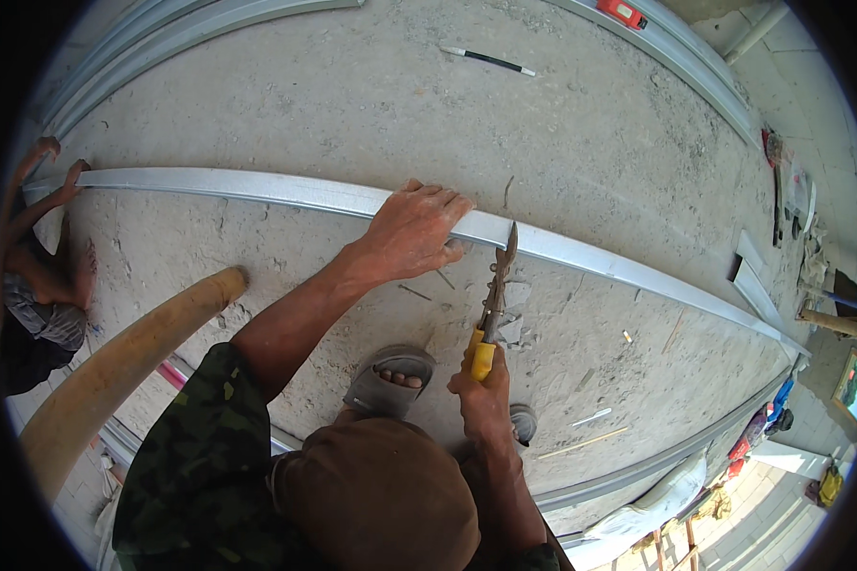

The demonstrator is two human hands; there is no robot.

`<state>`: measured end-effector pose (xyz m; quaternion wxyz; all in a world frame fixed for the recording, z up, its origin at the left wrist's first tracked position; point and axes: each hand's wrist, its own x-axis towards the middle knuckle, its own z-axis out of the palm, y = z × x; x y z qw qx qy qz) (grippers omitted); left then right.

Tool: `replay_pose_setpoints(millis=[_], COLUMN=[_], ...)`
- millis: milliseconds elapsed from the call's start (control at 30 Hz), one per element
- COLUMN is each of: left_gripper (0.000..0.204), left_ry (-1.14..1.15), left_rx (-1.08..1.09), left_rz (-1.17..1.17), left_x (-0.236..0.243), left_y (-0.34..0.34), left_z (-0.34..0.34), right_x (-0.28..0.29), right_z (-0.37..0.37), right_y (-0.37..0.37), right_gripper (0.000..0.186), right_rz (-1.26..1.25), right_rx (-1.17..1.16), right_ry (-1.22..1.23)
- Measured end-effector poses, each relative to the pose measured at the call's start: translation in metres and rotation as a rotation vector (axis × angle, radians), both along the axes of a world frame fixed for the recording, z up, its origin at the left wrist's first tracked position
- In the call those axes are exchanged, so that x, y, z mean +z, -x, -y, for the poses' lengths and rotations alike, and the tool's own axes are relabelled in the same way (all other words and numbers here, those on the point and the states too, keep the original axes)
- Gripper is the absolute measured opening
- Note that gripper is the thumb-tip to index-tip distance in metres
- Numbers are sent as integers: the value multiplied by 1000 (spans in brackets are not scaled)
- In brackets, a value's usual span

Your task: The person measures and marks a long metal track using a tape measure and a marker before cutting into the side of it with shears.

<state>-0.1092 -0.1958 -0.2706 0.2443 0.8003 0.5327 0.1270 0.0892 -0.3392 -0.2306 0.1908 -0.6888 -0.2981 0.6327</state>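
Over on the far left of the floor (286, 105), a co-worker (43, 314) is down low with a hand (72, 179) on a long silvery metal bar (257, 184). That bar runs across nearly the whole view to the right side; can't tell if it's flat on the ground or propped up a bit. Next along is a thick brown pole (143, 357) poking in from the lower left. Then comes the left hand (414, 228), fingers curled over the bar near its middle and the thumb on the near edge, so a pretty snug hold. My guess is the bar's thin sheet stuff, light for its length but floppy over that span, a bit slick, easy to dent, and possibly sharp along the edges. I'd take it right there, close to the snips, with the far end steadied too. A black and white marker pen (490, 62) lies well beyond the bar. Right hand (486, 400) is closed round the yellow handles of the snips (498, 290), whose tips overlap the bar just right of the left hand; can't tell if they're actually biting. Gray scraps (511, 330) sit just beside the blades, and a red tape measure (622, 12) is up top, further right.
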Motion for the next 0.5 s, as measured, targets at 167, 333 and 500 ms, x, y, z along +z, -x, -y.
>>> replay_pose_setpoints(millis=[167, 333, 500], left_gripper=[47, 55, 70], left_ry=[-31, -198, 169], left_rx=[25, 25, 286], left_rz=[-2, 46, 553], left_x=[-1, 4, 25], left_y=[4, -1, -24], left_z=[2, 5, 70], right_x=[-2, -8, -6], right_z=[-2, -1, -2], right_y=[2, 0, -2], right_gripper=[34, 28, 31], right_rz=[253, 251, 210], right_rx=[176, 133, 133], right_ry=[-30, -67, -55])
